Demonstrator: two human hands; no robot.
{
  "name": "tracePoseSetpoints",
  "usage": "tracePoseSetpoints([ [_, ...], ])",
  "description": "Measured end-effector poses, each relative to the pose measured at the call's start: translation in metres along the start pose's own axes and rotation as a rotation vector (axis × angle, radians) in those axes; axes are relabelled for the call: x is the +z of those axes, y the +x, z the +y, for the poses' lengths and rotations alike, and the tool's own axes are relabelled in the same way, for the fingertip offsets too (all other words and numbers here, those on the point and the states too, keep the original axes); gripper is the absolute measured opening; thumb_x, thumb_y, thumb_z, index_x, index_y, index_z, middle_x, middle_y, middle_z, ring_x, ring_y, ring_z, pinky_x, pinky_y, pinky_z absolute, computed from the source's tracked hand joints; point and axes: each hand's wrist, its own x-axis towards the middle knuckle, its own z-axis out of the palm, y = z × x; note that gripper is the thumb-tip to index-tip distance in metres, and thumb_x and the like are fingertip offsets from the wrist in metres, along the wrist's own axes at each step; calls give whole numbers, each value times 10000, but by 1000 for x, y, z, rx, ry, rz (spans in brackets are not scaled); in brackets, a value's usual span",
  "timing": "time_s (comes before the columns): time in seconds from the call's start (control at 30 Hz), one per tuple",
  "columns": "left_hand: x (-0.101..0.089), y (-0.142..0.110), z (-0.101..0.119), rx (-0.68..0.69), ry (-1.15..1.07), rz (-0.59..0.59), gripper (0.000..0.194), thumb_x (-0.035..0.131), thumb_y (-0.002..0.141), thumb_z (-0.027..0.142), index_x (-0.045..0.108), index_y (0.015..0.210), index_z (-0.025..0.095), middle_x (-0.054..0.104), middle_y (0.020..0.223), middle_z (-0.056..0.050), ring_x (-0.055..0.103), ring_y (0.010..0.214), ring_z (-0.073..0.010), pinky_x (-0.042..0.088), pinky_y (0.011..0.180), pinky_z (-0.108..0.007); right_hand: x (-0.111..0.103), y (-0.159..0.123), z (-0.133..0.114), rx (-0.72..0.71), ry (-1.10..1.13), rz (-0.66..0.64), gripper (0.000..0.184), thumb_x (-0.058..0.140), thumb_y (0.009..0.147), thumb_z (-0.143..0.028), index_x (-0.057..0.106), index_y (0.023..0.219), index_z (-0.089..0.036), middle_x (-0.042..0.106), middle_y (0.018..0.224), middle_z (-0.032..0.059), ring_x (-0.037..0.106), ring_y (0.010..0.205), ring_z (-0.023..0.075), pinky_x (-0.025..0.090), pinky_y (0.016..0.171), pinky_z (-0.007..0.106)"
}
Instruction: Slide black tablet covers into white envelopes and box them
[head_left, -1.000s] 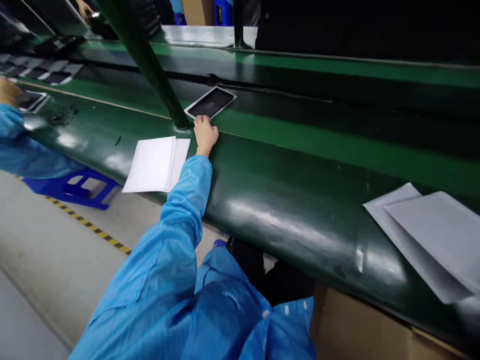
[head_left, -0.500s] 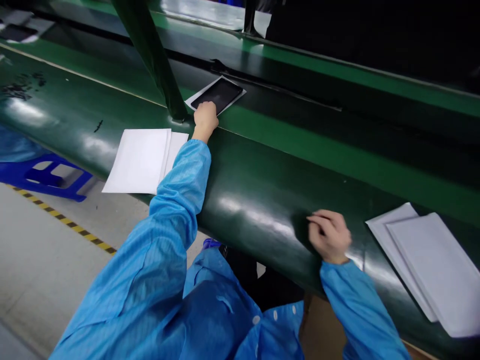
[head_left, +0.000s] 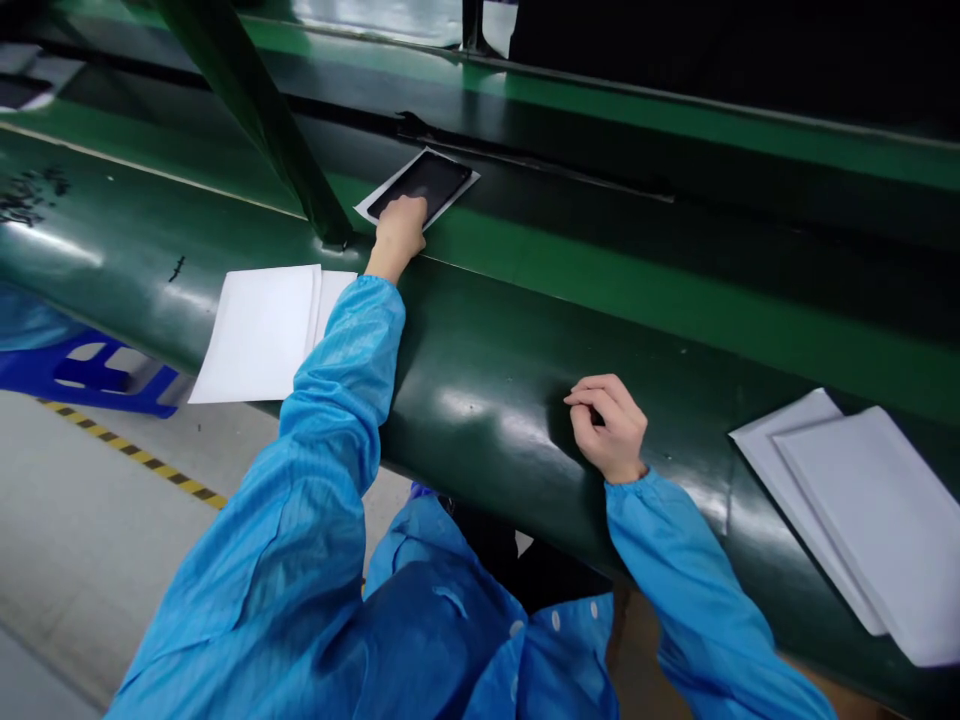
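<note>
- Head view, angled forward and down across a glossy green worktop [head_left: 495, 400], with both blue striped sleeves reaching out over it.
- Biggest change: right hand [head_left: 609, 428] missing a second ago, blurred half a second ago, sharp now, over the near green surface.
- Left hand [head_left: 397, 232] no longer just at the near edge of the black panel [head_left: 420, 185], but lying across the panel's near part.
- Left fingers [head_left: 401, 208] resting on the black panel, close together, with no clear sign of a clamp; tips hidden behind the back of the hand, so grip impossible to tell.
- Black panel just ahead of the left fingers, tilted on a white backing sheet [head_left: 450, 190], past the far edge of the near green surface.
- Right fingers [head_left: 592, 395] loosely curled and slightly apart, with nothing between them, at or just above the green surface; contact hard to tell.
- Just right of the right fingers, a loose pile of white sheets [head_left: 862, 515], well clear of them and overlapping at an angle.
- Near the left fingers, on their left and nearer the body, a white paper stack [head_left: 259, 335], partly under the left sleeve [head_left: 337, 385].
- Just left of the left fingers, the foot of a dark green strut [head_left: 334, 235].
</note>
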Motion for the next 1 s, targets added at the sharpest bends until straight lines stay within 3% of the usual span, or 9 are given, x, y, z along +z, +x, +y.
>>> tracePoseSetpoints([
  [0.27,-4,-6,7,130,-205,176,203,719,928,357,548,888,255,609,900,-66,525,1185,-278,394,1100,-502,3,3,-1,29,70,3,241,559,909,-86,687,780,-244,720,845,51,686,721,181,544,596,319],
  [0.4,-25,-19,27,183,-144,159,75,650,938,241,590,907,209,627,1000,-92,536,1136,-266,411,1114,-503,4,4,-2,49,151,13,235,554,925,-96,685,790,-237,710,855,52,668,714,174,531,601,312],
  [0.47,-35,-33,43,244,-46,150,48,583,947,157,614,930,190,632,1081,-119,564,1118,-281,444,1098,-501,4,5,-1,129,235,4,167,601,932,-152,694,820,-234,706,866,53,650,705,175,524,601,314],
  [0.53,-38,-53,63,336,19,167,124,536,956,113,633,987,183,632,1134,-136,586,1153,-313,468,1089,-505,4,8,1,313,409,-48,61,670,945,-265,705,906,-234,722,912,60,646,696,176,529,592,315],
  [0.6,-31,-82,88,452,42,186,186,510,973,104,639,1080,186,636,1159,-136,585,1222,-344,486,1085,-512,2,11,4,549,680,-139,210,729,946,-428,701,1043,-244,757,1025,79,690,751,195,576,625,331],
  [0.67,-17,-120,115,577,56,173,231,483,996,108,632,1150,194,644,1173,-135,589,1250,-349,520,1043,-492,-1,16,6,736,963,-221,413,742,926,-591,678,1177,-269,767,1195,100,749,918,238,643,758,394],
  [0.8,18,-202,160,869,94,16,204,469,1049,166,631,1162,219,683,1135,-139,645,1119,-290,576,799,-361,-3,19,10,875,1291,-311,597,663,887,-809,670,1209,-307,733,1346,80,734,1187,296,630,995,533],
  [0.9,36,-248,177,1048,106,-93,214,457,1067,181,628,1188,220,701,1149,-146,658,1060,-262,555,669,-317,-2,16,15,946,1299,-266,499,704,868,-770,666,1029,-299,766,1128,36,752,1115,281,657,931,490],
  [1.0,38,-266,173,1131,25,-137,216,458,1094,271,636,1207,223,717,1159,-136,663,1083,-254,580,705,-325,-2,13,19,994,1235,-218,340,834,801,-515,655,984,-290,747,954,2,763,1009,253,678,853,409],
])
